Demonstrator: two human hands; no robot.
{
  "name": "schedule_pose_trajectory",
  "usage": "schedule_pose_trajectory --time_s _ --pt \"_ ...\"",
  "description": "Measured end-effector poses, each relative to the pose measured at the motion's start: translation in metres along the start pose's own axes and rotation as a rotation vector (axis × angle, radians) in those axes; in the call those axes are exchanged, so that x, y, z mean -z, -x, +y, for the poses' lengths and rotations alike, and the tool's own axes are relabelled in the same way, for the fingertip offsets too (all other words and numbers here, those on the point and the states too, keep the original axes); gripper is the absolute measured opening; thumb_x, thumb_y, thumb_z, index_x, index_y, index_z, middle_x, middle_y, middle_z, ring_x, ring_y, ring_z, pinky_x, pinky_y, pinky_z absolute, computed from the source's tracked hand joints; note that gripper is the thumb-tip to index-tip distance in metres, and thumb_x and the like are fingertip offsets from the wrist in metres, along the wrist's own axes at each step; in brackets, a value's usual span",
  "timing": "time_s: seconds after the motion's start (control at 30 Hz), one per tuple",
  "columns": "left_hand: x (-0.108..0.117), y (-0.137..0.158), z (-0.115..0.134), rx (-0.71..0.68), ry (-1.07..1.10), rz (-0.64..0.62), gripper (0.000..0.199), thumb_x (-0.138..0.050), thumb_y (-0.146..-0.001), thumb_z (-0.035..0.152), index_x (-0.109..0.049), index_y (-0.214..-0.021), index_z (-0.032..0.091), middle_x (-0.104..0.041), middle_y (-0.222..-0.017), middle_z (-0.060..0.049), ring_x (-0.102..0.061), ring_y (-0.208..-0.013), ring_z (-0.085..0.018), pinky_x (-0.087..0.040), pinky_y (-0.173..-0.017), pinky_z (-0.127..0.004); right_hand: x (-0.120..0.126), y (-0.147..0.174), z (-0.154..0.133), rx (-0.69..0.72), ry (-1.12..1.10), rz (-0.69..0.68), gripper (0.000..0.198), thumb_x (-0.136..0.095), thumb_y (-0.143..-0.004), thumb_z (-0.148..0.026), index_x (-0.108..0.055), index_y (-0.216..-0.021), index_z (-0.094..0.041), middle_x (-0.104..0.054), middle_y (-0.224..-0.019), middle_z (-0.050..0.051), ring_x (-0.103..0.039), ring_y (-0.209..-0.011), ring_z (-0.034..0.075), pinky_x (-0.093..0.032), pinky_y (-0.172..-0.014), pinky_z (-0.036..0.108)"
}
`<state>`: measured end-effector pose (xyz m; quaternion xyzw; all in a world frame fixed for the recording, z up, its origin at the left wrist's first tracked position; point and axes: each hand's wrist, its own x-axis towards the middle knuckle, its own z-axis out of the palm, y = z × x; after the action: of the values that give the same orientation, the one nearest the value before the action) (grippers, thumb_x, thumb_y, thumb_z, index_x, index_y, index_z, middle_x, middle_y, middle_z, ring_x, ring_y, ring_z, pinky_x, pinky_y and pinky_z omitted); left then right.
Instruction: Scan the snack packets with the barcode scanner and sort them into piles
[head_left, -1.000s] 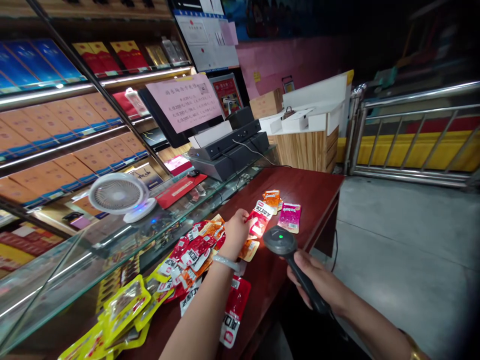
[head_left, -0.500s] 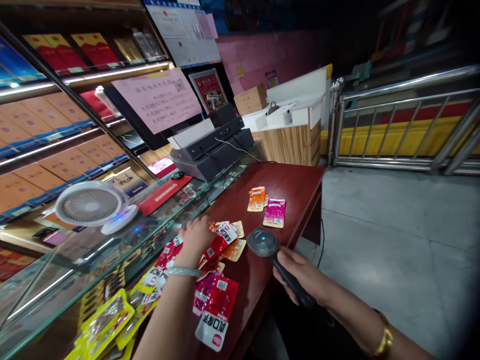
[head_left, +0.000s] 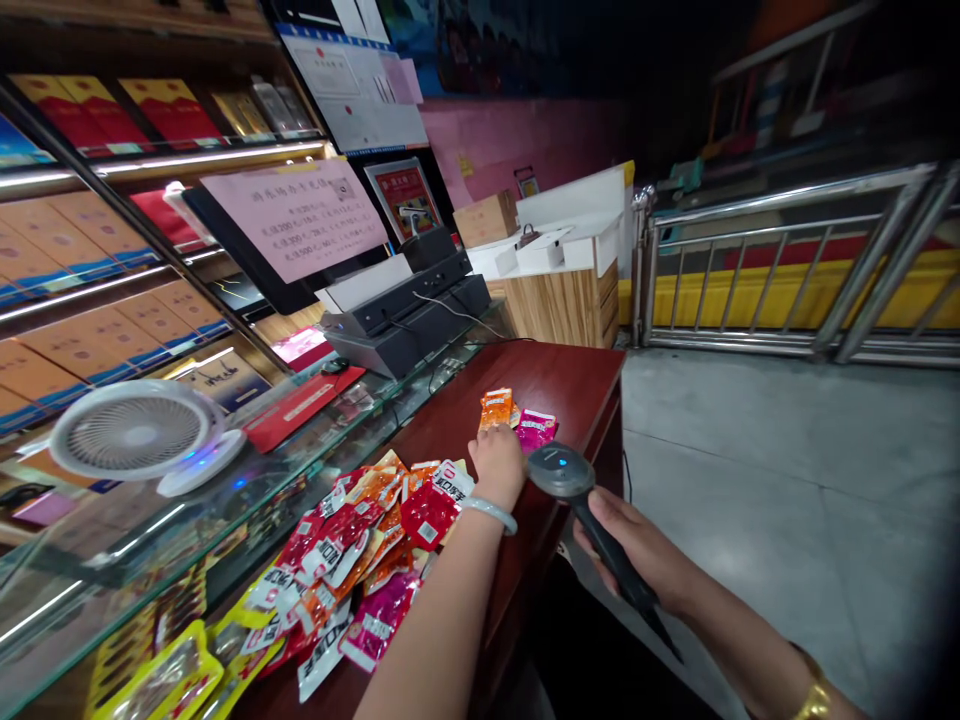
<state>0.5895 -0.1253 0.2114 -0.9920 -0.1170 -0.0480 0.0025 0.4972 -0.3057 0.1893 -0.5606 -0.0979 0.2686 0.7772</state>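
Note:
My right hand point(head_left: 630, 540) grips a dark barcode scanner point(head_left: 562, 472) by its handle, a blue light glowing on the head. Across the scanner's left side, my left hand point(head_left: 499, 462) is at the lower edge of an orange snack packet point(head_left: 495, 406), fingers bent down and together. Whatever its fingertips hold is hidden. Beside it lies a pink packet point(head_left: 535, 430), close to the scanner head. A heap of red, orange and white packets point(head_left: 375, 530) spreads left of my forearm, with another pink packet point(head_left: 382, 620) near it. Yellow packets point(head_left: 165, 675) lie at the lower left.
The packets lie on a red-brown desk point(head_left: 555, 375) beside a glass counter point(head_left: 225, 500). On the counter stand a white fan point(head_left: 142, 430), a monitor with a pink notice point(head_left: 300, 215) and a dark machine point(head_left: 405, 310). Metal railings point(head_left: 750, 270) stand at the right.
My left hand has moved from the heap, away and to the right, to the orange packet. The red packet at the heap's near end no longer shows there. The scanner stays in my right hand.

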Motion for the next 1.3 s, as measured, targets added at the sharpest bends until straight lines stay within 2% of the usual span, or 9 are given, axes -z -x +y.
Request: schedule_pose_trajectory --time_s 0.13,0.27,0.43,0.6,0.73,0.9,1.03,1.17,1.3 --pt "0.001 -0.006 -0.019 0.113 0.296 -0.073 0.037 -0.058 -0.084 0.041 -0.054 -0.111 0.016 -0.070 -0.100 -0.013 -0.066 -0.094 -0.026 -0.044 -0.083 -0.036 0.002 0.002 -0.001 -0.006 -0.018 0.007 0.048 -0.045 -0.085 -0.071 -0.044 -0.087 -0.023 -0.052 -0.060 -0.008 -0.043 -0.030 0.005 -0.031 -0.029 0.015" --pt "-0.002 -0.005 -0.048 0.132 0.687 0.031 0.025 -0.049 -0.091 0.034 -0.051 -0.109 0.017 -0.069 -0.101 -0.010 -0.066 -0.088 -0.018 -0.046 -0.074 -0.026 -0.002 0.000 0.003 -0.011 0.004 -0.029 0.048 -0.043 -0.087 -0.069 -0.046 -0.087 -0.021 -0.052 -0.060 -0.008 -0.044 -0.031 0.005 -0.033 -0.030 0.015" --pt "-0.005 0.008 -0.073 0.162 0.797 0.094 0.021 -0.047 -0.091 0.033 -0.051 -0.105 0.017 -0.069 -0.095 -0.007 -0.065 -0.080 -0.016 -0.047 -0.069 -0.025 -0.016 -0.005 0.010 -0.002 -0.011 -0.101 0.044 -0.043 -0.090 -0.065 -0.048 -0.097 -0.022 -0.050 -0.060 -0.009 -0.044 -0.031 0.005 -0.035 -0.030 0.016" --pt "0.003 0.025 -0.089 0.209 0.690 0.070 0.018 -0.046 -0.091 0.030 -0.052 -0.103 0.020 -0.069 -0.091 -0.005 -0.064 -0.077 -0.016 -0.046 -0.066 -0.025 -0.031 -0.007 0.015 -0.037 -0.036 -0.168 0.046 -0.044 -0.090 -0.064 -0.049 -0.106 -0.021 -0.048 -0.060 -0.009 -0.043 -0.031 0.004 -0.036 -0.030 0.015" --pt "0.023 0.037 -0.113 0.228 0.512 0.064 0.026 -0.045 -0.091 0.036 -0.053 -0.111 0.020 -0.070 -0.097 -0.007 -0.066 -0.086 -0.019 -0.047 -0.072 -0.027 -0.040 -0.010 0.024 -0.068 -0.050 -0.258 0.044 -0.044 -0.091 -0.062 -0.049 -0.108 -0.021 -0.048 -0.061 -0.009 -0.044 -0.031 0.004 -0.036 -0.030 0.013" --pt "0.049 0.051 -0.159 0.245 0.094 -0.121 0.037 -0.045 -0.090 0.036 -0.053 -0.124 0.023 -0.070 -0.111 -0.011 -0.064 -0.105 -0.025 -0.045 -0.088 -0.036 -0.052 -0.018 0.031 -0.108 -0.030 -0.346 0.048 -0.048 -0.089 -0.064 -0.049 -0.110 -0.021 -0.050 -0.061 -0.010 -0.045 -0.030 0.003 -0.037 -0.030 0.012" --pt "0.056 0.059 -0.184 0.285 -0.071 -0.203 0.047 -0.051 -0.084 0.046 -0.054 -0.127 0.025 -0.067 -0.118 -0.011 -0.060 -0.113 -0.030 -0.041 -0.094 -0.044 -0.060 -0.027 0.029 -0.118 -0.034 -0.381 0.050 -0.048 -0.087 -0.067 -0.049 -0.108 -0.021 -0.050 -0.062 -0.010 -0.046 -0.030 0.004 -0.040 -0.030 0.013" --pt "0.058 0.057 -0.176 0.261 -0.162 -0.043 0.053 -0.058 -0.079 0.047 -0.056 -0.128 0.028 -0.058 -0.133 -0.011 -0.048 -0.124 -0.035 -0.035 -0.100 -0.052 -0.063 -0.032 0.029 -0.093 -0.051 -0.397 0.050 -0.048 -0.087 -0.068 -0.050 -0.106 -0.021 -0.052 -0.063 -0.009 -0.047 -0.030 0.004 -0.038 -0.029 0.013" --pt "0.052 0.033 -0.140 0.158 -0.097 0.080 0.044 -0.055 -0.083 0.049 -0.061 -0.122 0.028 -0.059 -0.130 -0.009 -0.049 -0.122 -0.031 -0.035 -0.100 -0.046 -0.054 -0.032 0.029 -0.105 -0.056 -0.338 0.050 -0.048 -0.087 -0.067 -0.050 -0.107 -0.022 -0.052 -0.064 -0.009 -0.048 -0.030 0.004 -0.037 -0.029 0.013"
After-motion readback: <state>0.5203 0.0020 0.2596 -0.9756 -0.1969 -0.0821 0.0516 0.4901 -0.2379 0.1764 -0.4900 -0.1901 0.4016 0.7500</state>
